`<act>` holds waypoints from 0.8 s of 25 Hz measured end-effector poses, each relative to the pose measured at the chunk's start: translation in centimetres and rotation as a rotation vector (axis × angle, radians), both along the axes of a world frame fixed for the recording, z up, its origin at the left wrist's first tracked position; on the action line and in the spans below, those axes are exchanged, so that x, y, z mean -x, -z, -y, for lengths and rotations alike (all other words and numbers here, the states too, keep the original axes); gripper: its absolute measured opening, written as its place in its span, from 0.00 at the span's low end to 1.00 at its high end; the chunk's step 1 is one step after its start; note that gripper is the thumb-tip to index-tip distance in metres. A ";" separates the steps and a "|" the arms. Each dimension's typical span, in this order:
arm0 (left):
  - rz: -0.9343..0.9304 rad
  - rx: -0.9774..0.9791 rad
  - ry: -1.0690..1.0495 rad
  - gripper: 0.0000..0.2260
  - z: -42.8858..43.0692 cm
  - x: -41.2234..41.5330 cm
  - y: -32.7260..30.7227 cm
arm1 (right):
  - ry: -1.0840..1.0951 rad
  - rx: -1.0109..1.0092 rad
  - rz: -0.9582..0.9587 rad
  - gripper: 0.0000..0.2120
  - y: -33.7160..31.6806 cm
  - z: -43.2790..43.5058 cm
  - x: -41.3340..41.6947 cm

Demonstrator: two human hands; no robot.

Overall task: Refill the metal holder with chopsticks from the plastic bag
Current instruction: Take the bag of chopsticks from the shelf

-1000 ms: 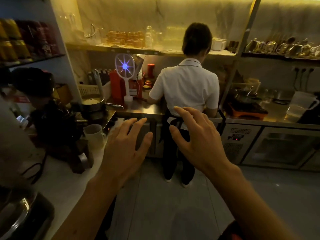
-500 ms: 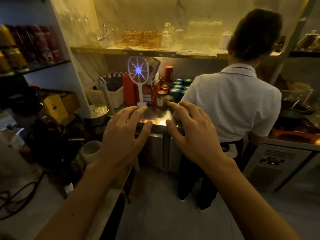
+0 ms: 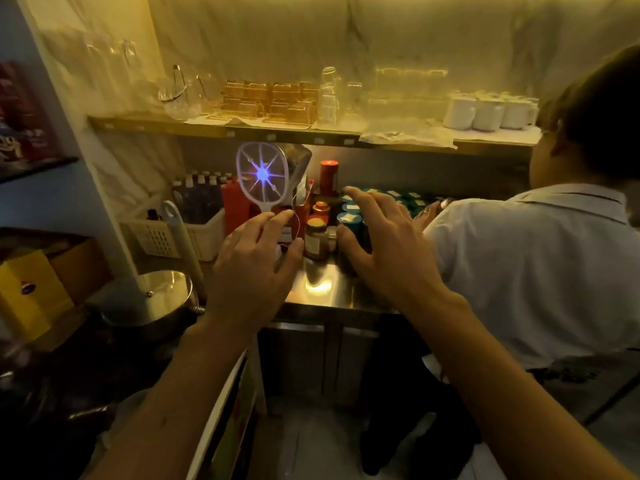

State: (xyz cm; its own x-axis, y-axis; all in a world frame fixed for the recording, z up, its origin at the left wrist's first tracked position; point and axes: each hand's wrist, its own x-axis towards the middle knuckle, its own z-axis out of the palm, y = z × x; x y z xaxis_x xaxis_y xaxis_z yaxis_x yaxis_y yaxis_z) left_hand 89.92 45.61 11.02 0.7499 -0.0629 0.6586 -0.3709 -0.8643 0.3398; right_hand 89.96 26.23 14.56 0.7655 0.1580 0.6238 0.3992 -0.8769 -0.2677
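Both my hands are stretched out in front of me over a steel counter point(image 3: 325, 289), empty, with fingers spread. My left hand point(image 3: 252, 268) hovers in front of a white electric swatter point(image 3: 262, 178) with a blue glow and a red box. My right hand point(image 3: 384, 247) hovers over several teal-lidded jars point(image 3: 349, 220). I see no metal holder, no chopsticks and no plastic bag in this view.
A person in a white shirt point(image 3: 530, 271) stands close on my right at the counter. Jars and a red canister point(image 3: 328, 178) crowd the counter's back. A white basket of bottles point(image 3: 194, 233) and a lidded steel pot point(image 3: 159, 299) sit left. Glasses and white mugs point(image 3: 488, 112) fill the shelf above.
I have stepped forward and turned left toward the counter. Both hands stayed open and now reach over the jars; the person has shifted to the right edge of view.
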 end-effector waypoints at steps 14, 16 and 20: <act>-0.101 -0.030 0.153 0.23 -1.3 -25.5 0.1 | 0.216 -1.047 -0.425 0.27 -2.2 0.4 -31.0; -0.088 -0.031 0.144 0.22 -0.8 -27.5 0.1 | 0.206 -1.384 -0.522 0.28 -2.8 1.7 -35.3; -0.091 -0.009 0.091 0.22 -0.2 -30.8 -0.2 | 0.176 -1.818 -0.532 0.32 -3.7 4.3 -42.9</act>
